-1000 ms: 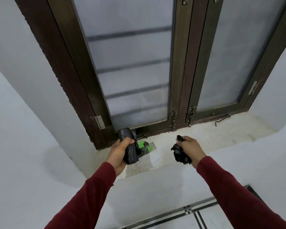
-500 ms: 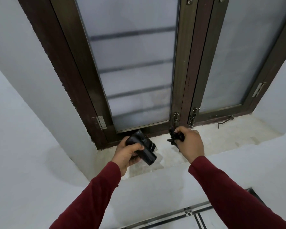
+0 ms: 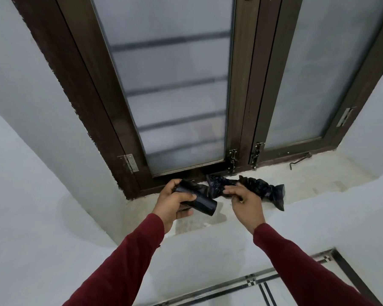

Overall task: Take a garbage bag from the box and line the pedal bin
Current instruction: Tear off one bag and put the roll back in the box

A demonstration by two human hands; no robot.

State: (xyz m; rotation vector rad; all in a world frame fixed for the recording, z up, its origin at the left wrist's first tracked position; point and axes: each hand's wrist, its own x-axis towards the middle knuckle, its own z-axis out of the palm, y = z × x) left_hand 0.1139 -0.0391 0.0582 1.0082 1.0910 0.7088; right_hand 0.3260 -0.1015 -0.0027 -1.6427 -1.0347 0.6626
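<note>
My left hand (image 3: 175,202) grips a black roll of garbage bags (image 3: 199,200), held tilted above the window sill. From the roll a crumpled black garbage bag (image 3: 261,188) stretches out to the right over the sill. My right hand (image 3: 244,200) pinches that bag near its middle, with its loose end hanging past the hand to the right. The box and the pedal bin are not in view.
A pale stone window sill (image 3: 307,173) runs under a dark-framed window (image 3: 239,107) with frosted panes. A metal stay hook (image 3: 300,160) lies on the sill at the right. White walls flank both sides. Tiled floor with dark stripes (image 3: 263,283) shows below.
The right hand has drawn a bag out of the roll to the right, so the bag now lies stretched between both hands. The green box seen earlier behind the left hand is hidden.
</note>
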